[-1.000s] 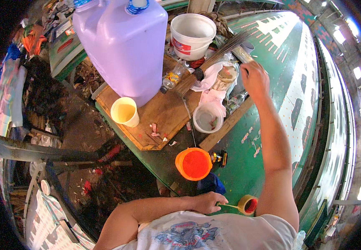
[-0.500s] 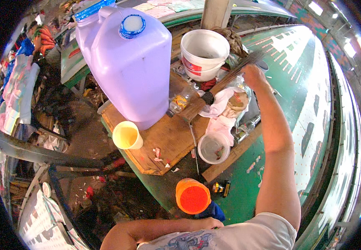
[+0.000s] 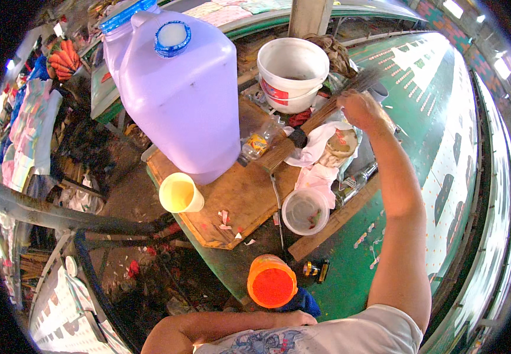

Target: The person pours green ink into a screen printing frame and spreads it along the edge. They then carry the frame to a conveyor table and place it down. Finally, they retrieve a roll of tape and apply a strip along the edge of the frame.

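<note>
Looks like a reach for you, prob.; your R hand [image 3: 362, 111] is by the broom [image 3: 321, 120], itself beside the white bucket [image 3: 299, 99]; fingers curled, grip unclear; L hand [image 3: 296, 319] nr blue cloth [image 3: 304, 302], fingers hidden, can't tell; next move calls for clearing the bristles.

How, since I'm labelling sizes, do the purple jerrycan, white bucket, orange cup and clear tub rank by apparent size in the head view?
Purple jerrycan
White bucket
Orange cup and clear tub: too alike to rank
</note>
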Tool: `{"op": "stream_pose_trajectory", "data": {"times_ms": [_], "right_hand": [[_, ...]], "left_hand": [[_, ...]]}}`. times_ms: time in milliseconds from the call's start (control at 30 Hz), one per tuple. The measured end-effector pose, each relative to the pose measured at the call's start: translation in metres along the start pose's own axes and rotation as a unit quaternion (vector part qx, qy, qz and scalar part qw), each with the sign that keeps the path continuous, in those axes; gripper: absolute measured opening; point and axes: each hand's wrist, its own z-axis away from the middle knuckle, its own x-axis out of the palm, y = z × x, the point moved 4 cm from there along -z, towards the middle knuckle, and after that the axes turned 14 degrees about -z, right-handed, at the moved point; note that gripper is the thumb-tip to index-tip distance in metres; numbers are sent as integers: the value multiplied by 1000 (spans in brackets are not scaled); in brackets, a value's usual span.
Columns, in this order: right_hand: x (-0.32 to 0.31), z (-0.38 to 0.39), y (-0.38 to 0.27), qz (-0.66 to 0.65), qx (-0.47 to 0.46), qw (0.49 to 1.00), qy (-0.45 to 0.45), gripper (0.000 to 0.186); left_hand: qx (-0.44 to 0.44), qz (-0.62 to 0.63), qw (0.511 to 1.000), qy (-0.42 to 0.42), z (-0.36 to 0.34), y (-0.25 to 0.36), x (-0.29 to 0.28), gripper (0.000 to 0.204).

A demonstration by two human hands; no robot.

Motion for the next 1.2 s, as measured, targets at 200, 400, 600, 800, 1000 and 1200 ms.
{"op": "stream_pose_trajectory", "data": {"times_ms": [200,400,600,800,1000,1200], "right_hand": [[16,-1,-1,28,-28,998,-46,18],[16,-3,-13,82,-82,993,0,18],[13,0,-23,71,-94,993,-17,18],[20,8,-17,81,-137,986,44,15],[30,1,-16,116,-171,976,62,11],[35,6,-8,109,-152,982,7,11]], "left_hand": [[-91,71,992,-48,4,36,-24,40],[-68,45,996,-31,3,20,-17,40],[-83,58,994,-41,4,33,-27,39],[-93,59,994,-18,4,32,-21,35],[-128,35,991,-33,3,10,-13,34],[-122,32,990,-56,3,-2,-8,43]]}}
